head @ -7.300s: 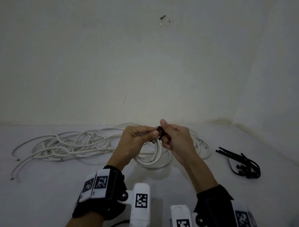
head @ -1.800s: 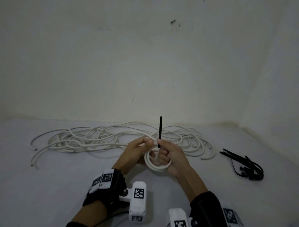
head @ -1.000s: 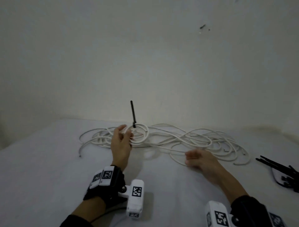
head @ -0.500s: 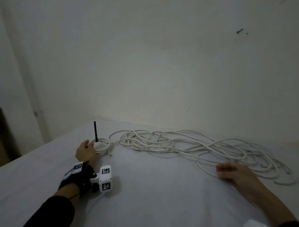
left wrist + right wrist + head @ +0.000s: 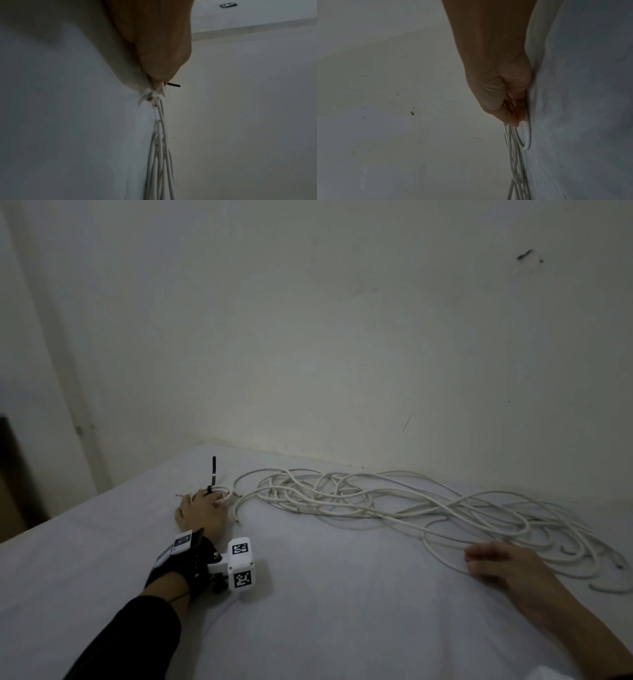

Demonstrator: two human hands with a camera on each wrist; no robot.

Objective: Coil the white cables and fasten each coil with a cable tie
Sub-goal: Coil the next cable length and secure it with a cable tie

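A small white coil (image 5: 225,494) lies at the far left of the white sheet, bound by a black cable tie whose tail (image 5: 213,474) stands upright. My left hand (image 5: 209,498) grips this coil, fingers curled over its near side. In the left wrist view the fingertips (image 5: 157,82) sit on the coil and the tie tail (image 5: 174,85) pokes out beside them. A long tangle of loose white cables (image 5: 376,501) stretches to the right. My right hand (image 5: 479,559) lies flat with straight fingers touching the nearest loop, as the right wrist view (image 5: 517,120) confirms.
The white sheet (image 5: 325,611) ends at the cream wall (image 5: 342,371) just behind the cables. At the left the surface drops off beside a dark gap (image 5: 13,474). Loose cable ends (image 5: 236,515) lie just right of my left hand.
My left hand carried the tied coil far to the left and set it on the sheet. My right hand let go and now rests by the loose cables. The view turned left.
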